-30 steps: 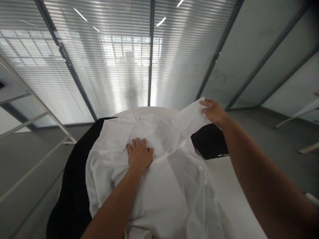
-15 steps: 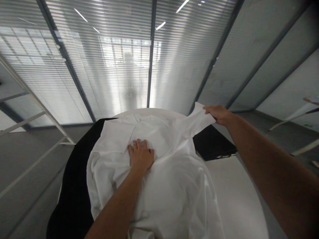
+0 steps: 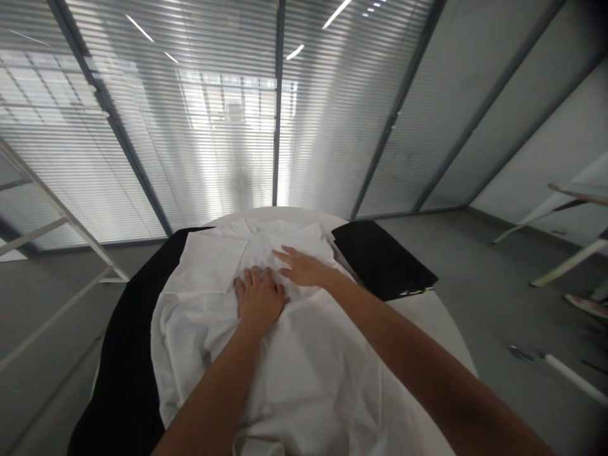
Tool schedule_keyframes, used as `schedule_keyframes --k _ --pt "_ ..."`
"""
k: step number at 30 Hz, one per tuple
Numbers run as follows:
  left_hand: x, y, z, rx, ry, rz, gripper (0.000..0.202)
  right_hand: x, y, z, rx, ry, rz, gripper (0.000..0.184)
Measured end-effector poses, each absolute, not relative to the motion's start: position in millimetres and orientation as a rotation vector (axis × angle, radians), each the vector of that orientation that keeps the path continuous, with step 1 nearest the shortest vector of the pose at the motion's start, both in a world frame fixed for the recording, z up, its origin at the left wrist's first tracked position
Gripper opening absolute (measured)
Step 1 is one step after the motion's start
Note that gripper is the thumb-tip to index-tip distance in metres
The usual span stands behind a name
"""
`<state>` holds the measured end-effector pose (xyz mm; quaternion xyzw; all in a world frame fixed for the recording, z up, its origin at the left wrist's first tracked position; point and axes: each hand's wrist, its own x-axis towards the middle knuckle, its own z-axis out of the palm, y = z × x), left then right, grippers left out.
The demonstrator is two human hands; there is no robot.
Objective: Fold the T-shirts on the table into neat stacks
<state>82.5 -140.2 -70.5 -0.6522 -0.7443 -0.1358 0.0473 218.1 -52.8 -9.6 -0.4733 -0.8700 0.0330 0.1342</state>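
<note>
Fingers spread flat and gripping nothing, the left hand (image 3: 259,301) presses on a crumpled white shirt (image 3: 308,373), and the open right hand (image 3: 304,267) rests on it just beside, reaching toward the far edge. The shirt lies on a round white table (image 3: 427,323), with a black cloth (image 3: 128,361) along its left side and a black folder (image 3: 380,259) touching its far right edge. Beyond stands a glass wall with slatted blinds (image 3: 213,126).
</note>
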Motion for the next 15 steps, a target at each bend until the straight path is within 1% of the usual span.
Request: schedule_keyframes --k 4,7,9,12,15 --pt "82.4 -141.0 -70.5 -1.980 -2.261 -0.400 0.054 223.3 -65.1 -38.9 -1.407 -2.527 -0.002 0.051" --pt "82.5 -141.0 -70.1 -1.976 -2.261 -0.378 0.054 240.5 -64.0 -54.4 -1.509 -2.474 -0.178 0.051" --pt "82.6 -140.6 -70.0 -1.972 -2.261 -0.376 0.054 252.6 -64.4 -62.1 -1.538 -2.494 -0.197 0.051" --pt "82.4 -139.8 -70.8 -1.975 -2.262 -0.387 0.054 268.7 -68.4 -64.7 -1.504 -2.535 -0.133 0.050" --pt "81.7 -139.3 -72.3 -1.986 -2.259 -0.405 0.054 283.5 -73.0 -56.9 -1.581 -2.392 -0.196 0.049"
